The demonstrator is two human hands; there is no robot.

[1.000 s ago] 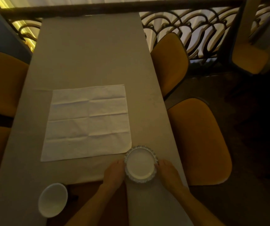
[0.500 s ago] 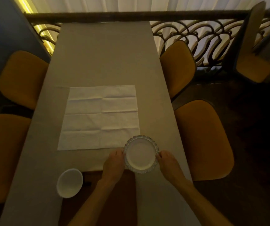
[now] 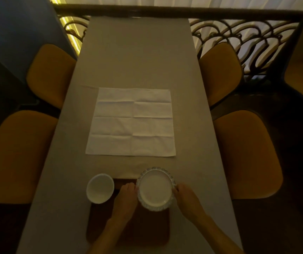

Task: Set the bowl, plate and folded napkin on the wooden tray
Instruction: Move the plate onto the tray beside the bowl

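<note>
On the dim table (image 3: 137,57), both hands grip the empty plate (image 3: 155,189) beside the empty bowl (image 3: 100,188).

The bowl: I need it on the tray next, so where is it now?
In the head view the bowl sits left of the plate, at the wooden tray's far-left corner.

Both forearms are bare, no sleeves in view; left hand (image 3: 126,197) and right hand (image 3: 187,198) ungloved (no rings or watch visible).

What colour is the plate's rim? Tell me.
The plate rim is pale with a scalloped, bluish-grey pattern; head view.
</note>
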